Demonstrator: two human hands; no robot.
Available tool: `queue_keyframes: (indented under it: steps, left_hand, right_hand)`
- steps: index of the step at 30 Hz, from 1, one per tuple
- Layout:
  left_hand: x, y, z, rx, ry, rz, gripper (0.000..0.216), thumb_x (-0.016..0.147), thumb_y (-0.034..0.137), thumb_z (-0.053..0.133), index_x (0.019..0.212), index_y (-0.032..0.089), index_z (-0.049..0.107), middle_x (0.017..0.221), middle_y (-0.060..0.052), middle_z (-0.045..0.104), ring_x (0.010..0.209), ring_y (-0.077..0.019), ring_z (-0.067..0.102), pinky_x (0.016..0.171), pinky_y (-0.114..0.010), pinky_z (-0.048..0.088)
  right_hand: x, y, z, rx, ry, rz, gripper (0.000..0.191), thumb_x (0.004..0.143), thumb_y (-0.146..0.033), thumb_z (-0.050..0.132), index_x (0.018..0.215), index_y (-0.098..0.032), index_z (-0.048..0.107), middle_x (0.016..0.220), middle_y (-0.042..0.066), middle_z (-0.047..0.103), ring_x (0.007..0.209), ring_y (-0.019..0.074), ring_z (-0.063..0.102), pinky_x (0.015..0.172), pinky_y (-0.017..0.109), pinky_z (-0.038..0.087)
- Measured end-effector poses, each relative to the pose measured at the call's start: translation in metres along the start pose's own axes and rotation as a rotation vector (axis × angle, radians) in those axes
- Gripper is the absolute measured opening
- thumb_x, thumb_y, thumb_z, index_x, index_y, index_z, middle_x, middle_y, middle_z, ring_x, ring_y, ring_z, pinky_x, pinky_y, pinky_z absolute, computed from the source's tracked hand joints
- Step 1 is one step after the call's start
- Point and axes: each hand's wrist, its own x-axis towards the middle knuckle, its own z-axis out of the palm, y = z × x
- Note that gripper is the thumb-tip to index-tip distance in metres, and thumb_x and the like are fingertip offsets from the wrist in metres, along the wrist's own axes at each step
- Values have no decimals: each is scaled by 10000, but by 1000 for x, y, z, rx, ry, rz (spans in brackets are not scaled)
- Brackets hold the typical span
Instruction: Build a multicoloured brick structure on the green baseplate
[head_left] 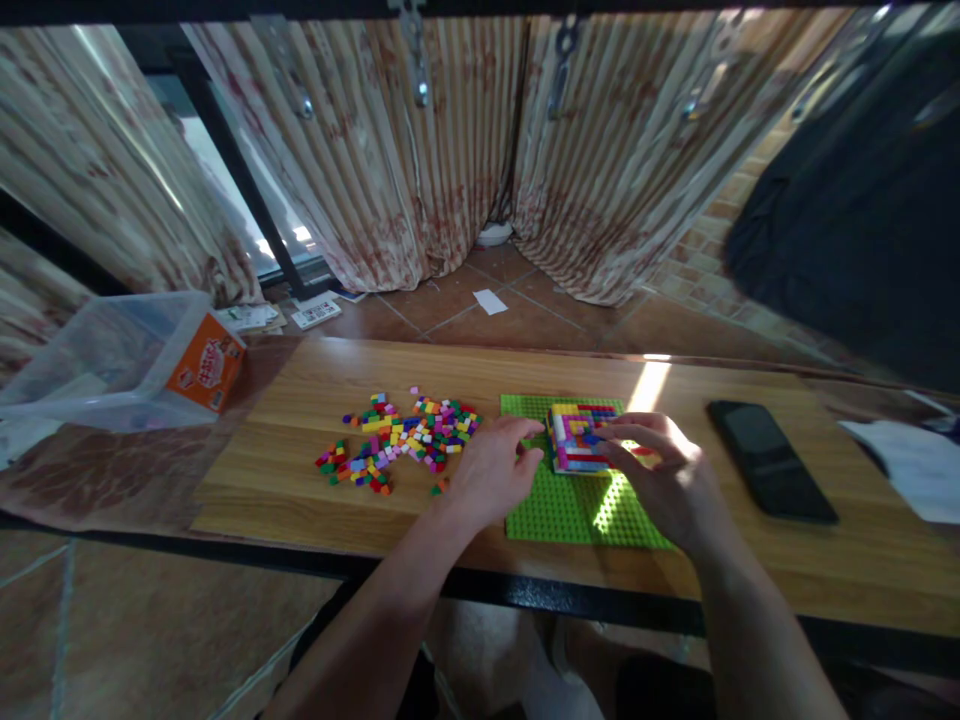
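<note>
A layered block of coloured toy bricks point(568, 462) stands on the green studded baseplate point(547, 510), towards its back. My right hand point(667, 465) reaches over the block from the right. Its thumb and fingertips are pinched at a small blue brick point(592, 439) on top; whether that brick is seated cannot be made out. At the block's left side is my left hand point(499, 465), over the baseplate's left edge. Its thumb and index finger are apart, with nothing visible between them. The right hand hides part of the block's right end.
Loose bricks in many colours point(409, 432) lie scattered left of the baseplate on the wooden table point(270, 470). A black phone point(769, 460) lies at the right, with white paper point(911, 465) beyond it. A clear plastic bin point(112, 350) stands off the table's left end.
</note>
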Motion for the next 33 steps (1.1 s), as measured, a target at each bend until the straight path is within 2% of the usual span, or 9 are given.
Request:
queue_keyframes:
  steps: [5,14,24,28,33]
  left_hand:
    - [0,-1,8,94,9,42,300,847,116,574,1135,163,643,1076,-74,678,945,-194,640,904,-367,518]
    - [-1,3,9,131,-50,51,309,864,123,557,1161,160,637,1118,-85,665,1024,-224,635,935,-402,517]
    - [-3,6,10,98,-60,58,350,868,126,560,1211,175,612,1155,-83,648,1057,-224,625,957,-421,518]
    - [-4,7,11,73,-57,74,398,867,138,568,1261,198,580,1177,-74,627,1051,-213,616,949,-403,525]
    - [-4,10,12,119,-105,127,470,893,160,545,1359,205,502,1168,-81,589,1069,-209,591,957,-379,517]
  right_hand:
    - [2,3,15,-71,75,-131,184,832,-399,642,814,-263,764,988,66,631,912,200,597,780,398,550]
    - [2,0,20,-87,76,-53,176,818,-369,641,800,-262,779,1048,81,625,989,225,583,811,411,570]
    - [5,-11,23,112,143,127,171,726,-385,712,772,-226,757,1014,74,623,857,184,630,711,377,583]
    - [7,-13,17,306,87,241,239,707,-403,732,828,-197,736,1071,83,631,811,175,646,667,359,579]
    - [9,-7,15,323,105,380,365,703,-489,730,896,-179,714,989,94,669,730,182,665,621,351,576]
